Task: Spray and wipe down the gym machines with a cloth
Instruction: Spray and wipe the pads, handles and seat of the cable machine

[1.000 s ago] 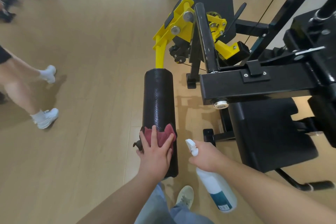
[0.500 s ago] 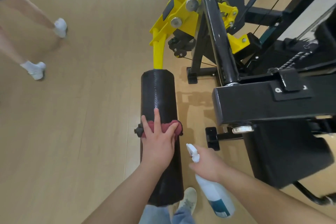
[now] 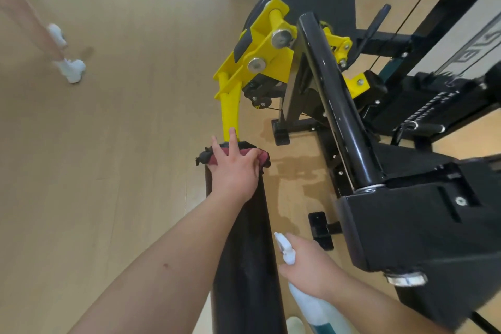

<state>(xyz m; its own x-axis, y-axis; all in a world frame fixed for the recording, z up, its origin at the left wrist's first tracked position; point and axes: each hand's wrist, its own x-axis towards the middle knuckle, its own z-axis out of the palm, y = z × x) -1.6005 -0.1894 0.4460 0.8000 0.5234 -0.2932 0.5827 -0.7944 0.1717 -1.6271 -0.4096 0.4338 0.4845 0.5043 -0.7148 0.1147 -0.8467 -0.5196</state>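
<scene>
Pressing the crumpled dark red cloth [image 3: 262, 157] down with the left hand [image 3: 233, 171] onto the long black padded roller [image 3: 244, 252]; keeping the fingers straight and spread apart, flat on the cloth and not curling round it. Having slid within the last second from the near, six o'clock end of the roller along its whole length; now arriving at the twelve o'clock end, just where the yellow painted steel arm [image 3: 230, 114] is entering the pad.

Probably meaning one full stroke along the top face being completed; likely leaving the sides and the underside to wipe, and after them the yellow arm and the black steel machine frame [image 3: 406, 228] at three o'clock.

Gripping, as before, the white plastic spray bottle with the teal label [image 3: 317, 309] in the right hand [image 3: 309, 268] at five o'clock; curling the fingers round its neck, pointing the nozzle towards eleven o'clock; not spraying, as far as can be told.

Seeing also, at ten o'clock, the white shoes of another person [image 3: 70, 68] on the pale wooden floor [image 3: 122, 144].
</scene>
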